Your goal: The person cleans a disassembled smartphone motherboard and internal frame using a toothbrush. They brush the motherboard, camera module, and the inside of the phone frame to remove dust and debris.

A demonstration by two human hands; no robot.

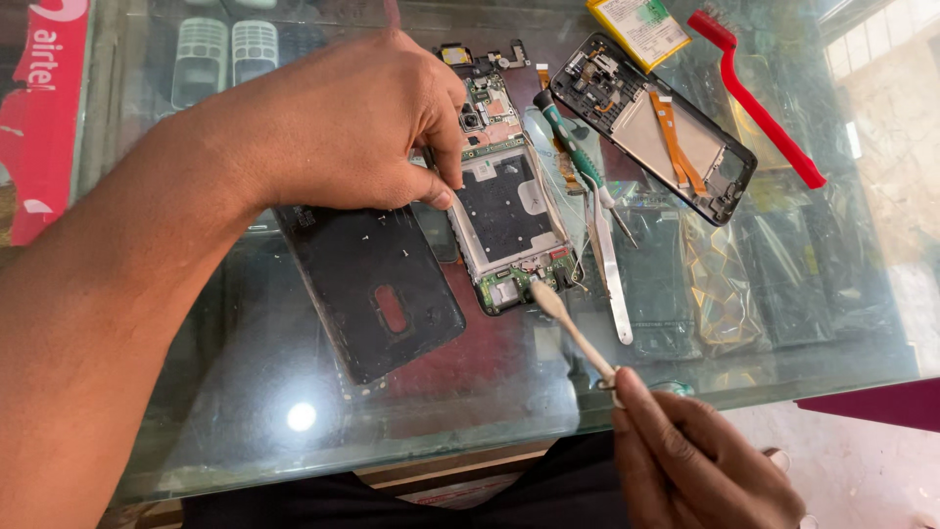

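Note:
An opened phone body (504, 211) with bare circuit boards lies on the glass counter (245, 392). My left hand (343, 122) rests on its left edge, fingertips pinching the frame. My right hand (690, 460), at the near edge, holds a thin cream-coloured brush-like tool (573, 328) whose tip touches the small green board at the phone's lower end.
A black back cover (372, 284) lies left of the phone. Metal tweezers (609, 264) and a green-handled screwdriver (568, 147) lie to its right. Further right sit a second phone frame (651, 122), a red brush (759, 103) and a yellow battery (641, 29).

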